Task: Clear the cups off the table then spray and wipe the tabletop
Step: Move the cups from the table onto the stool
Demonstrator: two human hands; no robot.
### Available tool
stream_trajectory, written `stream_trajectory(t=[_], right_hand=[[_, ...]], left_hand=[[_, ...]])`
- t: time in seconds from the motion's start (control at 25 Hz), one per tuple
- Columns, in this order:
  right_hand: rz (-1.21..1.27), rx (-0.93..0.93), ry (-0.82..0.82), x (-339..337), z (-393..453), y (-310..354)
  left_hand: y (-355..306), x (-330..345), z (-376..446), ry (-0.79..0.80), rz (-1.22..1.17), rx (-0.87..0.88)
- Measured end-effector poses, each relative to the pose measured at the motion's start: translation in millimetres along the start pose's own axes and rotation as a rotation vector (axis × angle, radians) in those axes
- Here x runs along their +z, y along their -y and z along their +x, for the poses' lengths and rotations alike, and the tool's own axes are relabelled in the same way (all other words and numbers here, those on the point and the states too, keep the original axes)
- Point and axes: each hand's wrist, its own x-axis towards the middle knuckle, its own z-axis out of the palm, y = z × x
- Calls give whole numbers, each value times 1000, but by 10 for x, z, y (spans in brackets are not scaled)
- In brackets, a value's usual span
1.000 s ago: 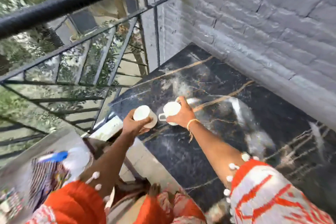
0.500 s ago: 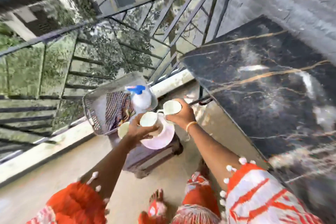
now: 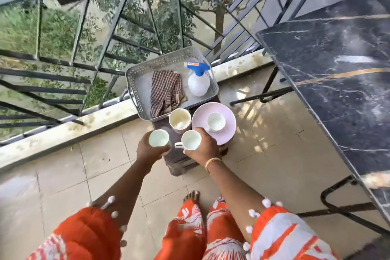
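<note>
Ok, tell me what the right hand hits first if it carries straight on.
Probably the pink plate: the right hand, holding a white cup, points toward its near rim, where another cup sits. Depth is unclear.

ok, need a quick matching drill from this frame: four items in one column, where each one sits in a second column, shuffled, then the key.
Items
1. spray bottle
2. small white cup
3. handled cup
4. cup without visible handle

Places
A. held in the left hand
B. standing on the pink plate
C. held in the right hand
D. standing in the grey perforated tray, beside the checked cloth

Pairs: 1-D, 2-B, 3-C, 4-A
</note>
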Motion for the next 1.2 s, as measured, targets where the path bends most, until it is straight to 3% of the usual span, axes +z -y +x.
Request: stream_trajectory(t=[0.2,0.56,0.92,1.2], right_hand=[[-98,-60,17,483,116,-105],[-161,-77,66,642,269,-209],[-286,-109,144,454,185,-122],[-294,-120,137,-84,-17,21]], left_hand=[[1,-41,365,-28,-19,17],[76,188,593,-48,167,97],[59,223,435,-14,384,146],[-135,57,-56,0,608,218]])
